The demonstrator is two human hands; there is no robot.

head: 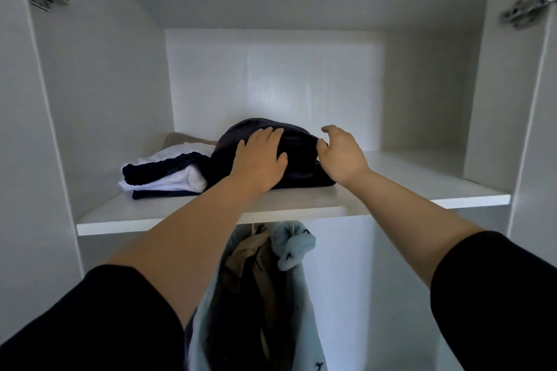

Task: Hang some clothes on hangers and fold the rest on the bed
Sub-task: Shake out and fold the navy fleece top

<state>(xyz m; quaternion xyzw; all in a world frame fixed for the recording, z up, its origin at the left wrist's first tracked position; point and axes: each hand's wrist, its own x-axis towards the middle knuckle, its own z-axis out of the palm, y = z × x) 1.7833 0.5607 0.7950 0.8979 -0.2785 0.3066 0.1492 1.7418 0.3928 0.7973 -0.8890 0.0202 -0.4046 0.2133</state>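
White wardrobe shelf point(407, 187): my left hand point(259, 159), fingers flat on dark folded garment point(301, 166); my right hand point(342, 155) at its 3 o'clock edge, fingers half-curled, grip unclear.

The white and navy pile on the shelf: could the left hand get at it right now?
Probably yes. The left hand rests flat on the dark bundle right beside that pile, on the same open shelf, with nothing between them.

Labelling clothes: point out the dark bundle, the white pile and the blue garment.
dark bundle point(304, 178), head view, lower front edge
white pile point(178, 181), head view, front fold
blue garment point(297, 245), head view, drooping end
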